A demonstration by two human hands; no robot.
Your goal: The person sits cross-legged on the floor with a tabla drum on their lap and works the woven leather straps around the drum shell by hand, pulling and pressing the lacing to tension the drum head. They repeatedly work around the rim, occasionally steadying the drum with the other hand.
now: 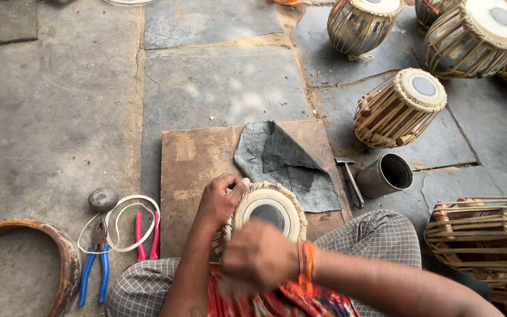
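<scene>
Both hands point(247, 229) gripping small drum point(269, 211), wooden board point(195, 158), grey stone floor point(60, 117), drums around

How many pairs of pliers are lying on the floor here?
2. Blue-handled pliers lie under the white cord loop; red-handled pliers just right of them, beside the knee. More may be hidden.

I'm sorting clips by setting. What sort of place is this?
Probably a floor workshop where hand drums are made or repaired. The left hand and right hand work on a small drum, finished strapped drums lie on the stone floor, with pliers and a hammer nearby.
</scene>
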